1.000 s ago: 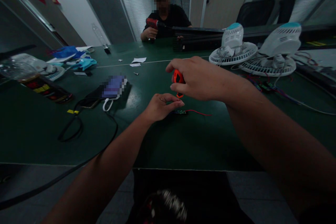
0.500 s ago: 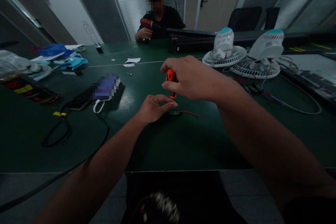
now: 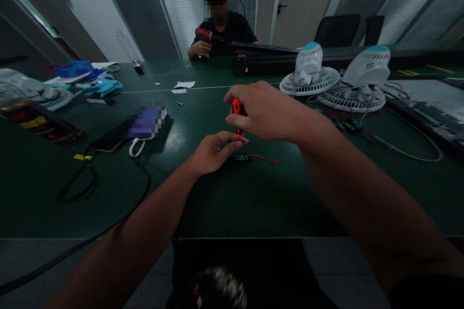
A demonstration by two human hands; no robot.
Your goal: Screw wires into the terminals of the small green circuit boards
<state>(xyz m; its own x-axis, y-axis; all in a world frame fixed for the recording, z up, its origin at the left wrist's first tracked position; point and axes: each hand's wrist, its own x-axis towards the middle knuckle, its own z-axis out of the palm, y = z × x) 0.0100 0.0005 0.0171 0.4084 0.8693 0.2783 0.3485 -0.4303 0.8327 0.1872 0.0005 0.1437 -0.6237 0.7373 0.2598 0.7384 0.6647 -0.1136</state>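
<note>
My right hand [image 3: 252, 111] is wrapped around the orange and black handle of a screwdriver [image 3: 237, 106], which stands roughly upright, tip down. Just under the handle, thumb and index finger of my left hand [image 3: 217, 150] are pinched together where the shaft runs; the shaft itself is mostly hidden by the fingertips. Below this pinch a small green circuit board [image 3: 240, 158] lies on the table, its left part covered by my left hand. From its right end a thin red wire [image 3: 266, 159] runs out across the tabletop.
The green table [image 3: 253, 203] bears a phone [image 3: 147, 121] with a white cable, a dark bottle [image 3: 39, 123] and black cable at left. White fans [image 3: 308, 75] and wired boards [image 3: 350, 124] lie at right. Opposite, a person [image 3: 221, 29] holds a red power drill [image 3: 204, 35].
Both hands stay at the same spot with the screwdriver, its handle slightly lower against the left fingertips. The whole view has shifted a little.
</note>
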